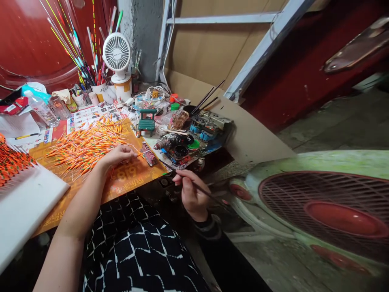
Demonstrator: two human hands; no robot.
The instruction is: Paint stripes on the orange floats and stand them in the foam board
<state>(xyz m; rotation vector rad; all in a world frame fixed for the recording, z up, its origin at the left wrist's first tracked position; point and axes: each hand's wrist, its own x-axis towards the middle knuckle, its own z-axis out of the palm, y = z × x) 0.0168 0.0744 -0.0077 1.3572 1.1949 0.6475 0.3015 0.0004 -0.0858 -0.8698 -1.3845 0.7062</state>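
Your left hand: fingers drawn together, pinching a single float by its thin stem, palm down over the orange mat.
Single float: it points right, toward the small paint-smeared block at the mat's edge. You cannot tell whether it touches the block.
Float pile: orange floats heaped on the mat just left of your left hand, stems fanned out.
Your right hand: curled shut round a thin dark brush, held off the table edge above your lap.
Brush: it slants down to the right through your fingers. Which end bears the bristles is too fine to tell.
Palette: spattered with paint and set with dark pots — just beyond your right hand, beside the block.
White board: far left, with more orange floats at its upper edge.
Desk fan: white, at the back among upright rods.
Floor fan: green housing, red grille — low at your right.
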